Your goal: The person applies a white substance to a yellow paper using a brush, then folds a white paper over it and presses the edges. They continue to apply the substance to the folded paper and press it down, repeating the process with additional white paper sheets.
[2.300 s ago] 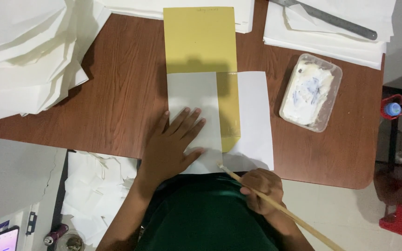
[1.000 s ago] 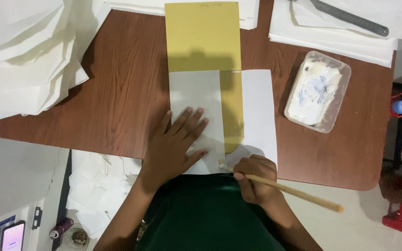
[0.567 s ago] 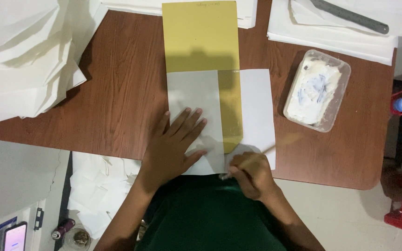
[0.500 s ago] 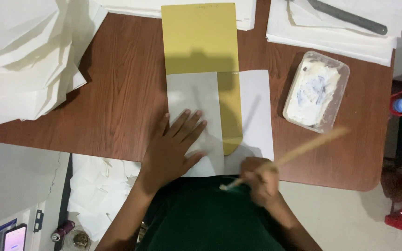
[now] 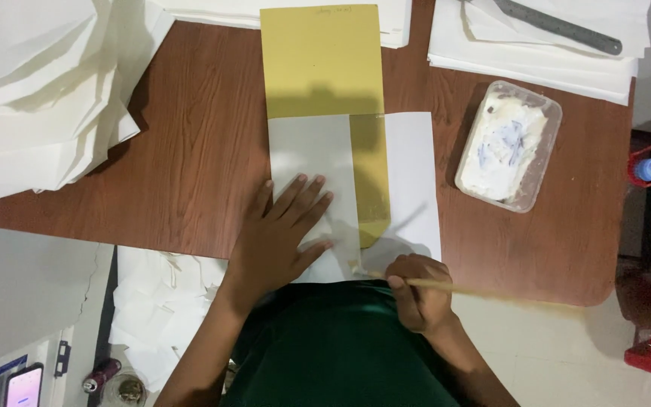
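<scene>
Now my left hand (image 5: 280, 237) pressed flat, fingers spread, on the white sheet (image 5: 408, 173), my right hand (image 5: 420, 290) closed around a wooden stick (image 5: 484, 290) at the near edge, yellow card (image 5: 322, 60) beyond, plastic tub (image 5: 508, 145) far right.

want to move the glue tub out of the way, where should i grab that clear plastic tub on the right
Take the plastic tub across its short width, fingers on the two long rims, coming from above. It lies flat and open on the table, tilted slightly, with white paste inside, so keep it level. Its right side is free.

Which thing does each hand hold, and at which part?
Right hand grips a thin wooden stick near its tip end. Left hand holds nothing, pressing flat on white paper.
</scene>
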